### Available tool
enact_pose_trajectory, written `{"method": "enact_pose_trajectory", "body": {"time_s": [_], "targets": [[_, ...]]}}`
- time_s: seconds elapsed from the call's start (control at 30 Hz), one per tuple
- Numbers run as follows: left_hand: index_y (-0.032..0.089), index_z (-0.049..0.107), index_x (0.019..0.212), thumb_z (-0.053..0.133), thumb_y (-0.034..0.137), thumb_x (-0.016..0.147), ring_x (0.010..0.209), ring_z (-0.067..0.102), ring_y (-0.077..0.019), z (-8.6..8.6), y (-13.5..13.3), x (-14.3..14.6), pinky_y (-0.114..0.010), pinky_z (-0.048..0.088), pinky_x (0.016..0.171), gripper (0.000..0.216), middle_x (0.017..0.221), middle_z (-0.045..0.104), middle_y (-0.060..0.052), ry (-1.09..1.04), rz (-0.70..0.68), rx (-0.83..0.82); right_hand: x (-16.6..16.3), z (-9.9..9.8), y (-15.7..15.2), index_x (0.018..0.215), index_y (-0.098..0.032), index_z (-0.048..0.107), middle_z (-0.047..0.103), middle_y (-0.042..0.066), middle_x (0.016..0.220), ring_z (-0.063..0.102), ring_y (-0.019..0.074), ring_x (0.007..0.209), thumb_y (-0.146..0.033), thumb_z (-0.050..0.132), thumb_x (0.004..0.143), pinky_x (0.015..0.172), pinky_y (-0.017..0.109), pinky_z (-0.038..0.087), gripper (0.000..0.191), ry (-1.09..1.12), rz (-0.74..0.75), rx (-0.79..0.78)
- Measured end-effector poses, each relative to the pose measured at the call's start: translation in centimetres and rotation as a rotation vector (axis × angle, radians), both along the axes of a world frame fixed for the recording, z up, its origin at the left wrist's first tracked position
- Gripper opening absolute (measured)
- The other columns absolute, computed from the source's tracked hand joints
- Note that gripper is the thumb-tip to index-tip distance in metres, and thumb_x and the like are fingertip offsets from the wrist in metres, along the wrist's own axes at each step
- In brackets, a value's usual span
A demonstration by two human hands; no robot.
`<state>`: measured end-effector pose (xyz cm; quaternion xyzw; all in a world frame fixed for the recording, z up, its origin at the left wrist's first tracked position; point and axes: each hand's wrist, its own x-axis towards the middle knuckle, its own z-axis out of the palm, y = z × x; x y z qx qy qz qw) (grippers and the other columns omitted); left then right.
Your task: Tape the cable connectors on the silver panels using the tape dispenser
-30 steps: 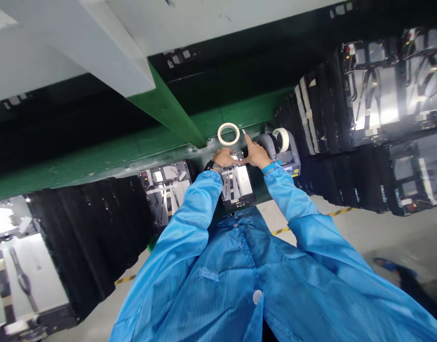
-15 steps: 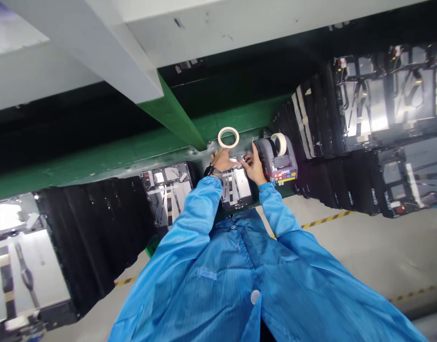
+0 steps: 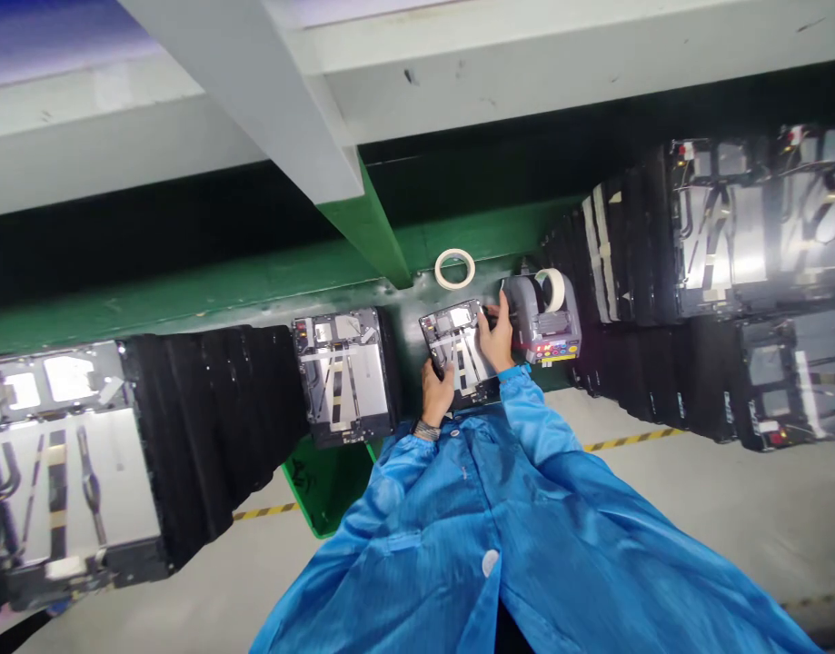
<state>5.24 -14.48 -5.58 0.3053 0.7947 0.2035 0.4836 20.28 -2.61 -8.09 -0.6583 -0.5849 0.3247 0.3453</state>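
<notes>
An opened electronic panel, black-framed with a silver plate, dark cables and tape strips, lies slightly tilted in front of me. At its lower left edge, my left hand is closed with the thumb over the front. My right hand grips the upper right side, fingers around the edge. Right beside that hand stands a grey tape dispenser carrying a roll of cream tape. A loose tape ring lies on the bench behind the panel.
To the left stands another stack of similar panels, with a longer row farther left. More panels stand in rows at right. A green bin sits below the bench. A grey-green beam slants overhead.
My left hand has moved from the panel's top down to its lower left edge. The right hand remains at the upper right, and the panel now sits more tilted. The camera view has shifted.
</notes>
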Motion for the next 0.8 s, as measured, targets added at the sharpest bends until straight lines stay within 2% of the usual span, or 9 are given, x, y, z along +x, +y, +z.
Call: {"method": "enact_pose_trajectory", "body": {"time_s": [0.03, 0.1, 0.2, 0.3, 0.4, 0.57, 0.67, 0.8], "targets": [[0.019, 0.057, 0.143, 0.059, 0.044, 0.101, 0.139, 0.060, -0.0298, -0.7, 0.1, -0.1, -0.045, 0.045, 0.121, 0.049, 0.145, 0.065, -0.017, -0.019, 0.052, 0.055, -0.4, 0.4, -0.2, 0.169, -0.021, 0.031, 0.068, 0.016, 0.131, 0.064, 0.0297, 0.123, -0.040, 0.052, 0.103, 0.110, 0.052, 0.052, 0.072, -0.037, 0.044, 0.042], [0.018, 0.059, 0.135, 0.062, 0.042, 0.100, 0.126, 0.066, -0.0286, -2.1, 0.8, -0.6, -0.045, 0.049, 0.115, 0.042, 0.137, 0.066, -0.017, -0.015, 0.148, 0.170, -1.7, 1.0, -0.2, 0.166, -0.023, 0.038, 0.067, 0.015, 0.135, 0.060, 0.0317, 0.128, -0.032, 0.053, 0.102, 0.115, 0.054, 0.048, 0.067, -0.065, 0.225, 0.092], [0.019, 0.058, 0.133, 0.066, 0.037, 0.098, 0.118, 0.066, -0.0252, -3.7, 2.3, -1.4, -0.044, 0.051, 0.110, 0.040, 0.135, 0.062, -0.016, 0.031, 0.230, 0.319, -4.4, 1.4, 0.8, 0.163, -0.024, 0.045, 0.069, 0.013, 0.130, 0.059, 0.0315, 0.122, -0.016, 0.049, 0.098, 0.110, 0.052, 0.049, 0.066, -0.038, 0.578, 0.074], [0.020, 0.058, 0.133, 0.072, 0.033, 0.094, 0.115, 0.065, -0.0237, -4.5, 3.5, -1.9, -0.041, 0.052, 0.106, 0.044, 0.135, 0.060, -0.015, 0.029, 0.234, 0.396, -5.8, 1.4, 2.4, 0.158, -0.022, 0.051, 0.070, 0.013, 0.119, 0.058, 0.0319, 0.114, -0.008, 0.048, 0.093, 0.104, 0.051, 0.050, 0.067, -0.060, 0.769, 0.039], [0.023, 0.058, 0.137, 0.077, 0.032, 0.090, 0.116, 0.065, -0.0235, -4.8, 3.8, -1.8, -0.039, 0.053, 0.102, 0.051, 0.136, 0.061, -0.013, -0.023, 0.208, 0.425, -5.1, 1.5, 3.1, 0.157, -0.021, 0.052, 0.070, 0.011, 0.112, 0.057, 0.0315, 0.111, -0.006, 0.051, 0.088, 0.102, 0.051, 0.050, 0.071, -0.068, 0.805, 0.033], [0.022, 0.059, 0.133, 0.069, 0.030, 0.095, 0.114, 0.065, -0.0235, -5.2, 3.4, -1.5, -0.041, 0.053, 0.102, 0.040, 0.134, 0.065, -0.013, -0.034, 0.236, 0.435, -3.1, 1.5, 1.5, 0.158, -0.021, 0.050, 0.069, 0.010, 0.110, 0.060, 0.0303, 0.105, -0.011, 0.058, 0.089, 0.102, 0.050, 0.051, 0.070, -0.030, 0.797, 0.016], [0.021, 0.060, 0.132, 0.070, 0.030, 0.094, 0.111, 0.066, -0.0237, -5.4, 3.5, -1.5, -0.041, 0.053, 0.100, 0.040, 0.134, 0.065, -0.014, -0.024, 0.243, 0.432, -3.3, 1.0, 0.5, 0.155, -0.022, 0.053, 0.069, 0.008, 0.100, 0.061, 0.0291, 0.098, -0.012, 0.055, 0.091, 0.097, 0.048, 0.052, 0.065, -0.014, 0.739, -0.011], [0.021, 0.061, 0.129, 0.069, 0.033, 0.096, 0.109, 0.066, -0.0230, -5.3, 3.7, -1.5, -0.040, 0.052, 0.101, 0.037, 0.131, 0.066, -0.013, -0.022, 0.240, 0.449, -4.6, 0.7, 0.8, 0.155, -0.022, 0.054, 0.069, 0.008, 0.102, 0.061, 0.0286, 0.100, -0.011, 0.053, 0.094, 0.098, 0.047, 0.052, 0.063, 0.006, 0.715, 0.020]]}}
